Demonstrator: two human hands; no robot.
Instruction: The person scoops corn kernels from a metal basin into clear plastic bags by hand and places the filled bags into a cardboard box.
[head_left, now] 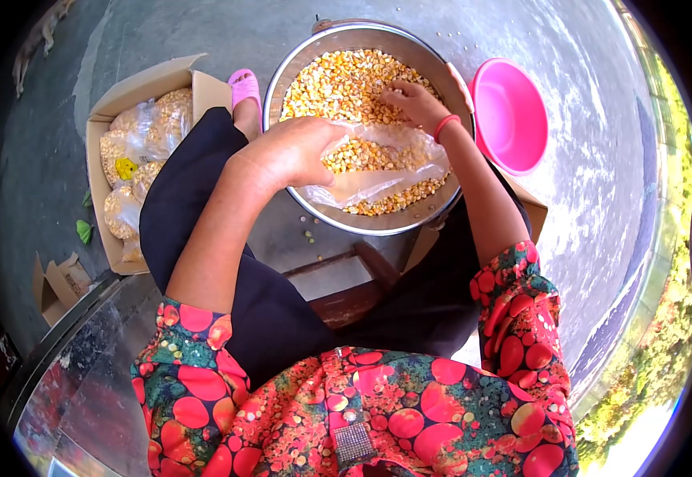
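A large round metal pan point(277, 73) full of yellow corn kernels point(338, 79) stands between my knees. My left hand point(302, 151) is closed on the edge of a clear plastic bag point(370, 184), which lies on the corn with kernels inside it. My right hand point(411, 103), with a red band at the wrist, reaches into the corn at the right of the pan. Its fingers are bent down among the kernels, and whether they hold any is hidden.
A pink basin point(509, 115) sits right of the pan. On the left, an open cardboard box point(203, 99) holds filled bags of corn point(135, 135). A smaller carton point(60, 286) lies lower left. My foot wears a pink slipper point(244, 86). An animal's legs show at the upper left.
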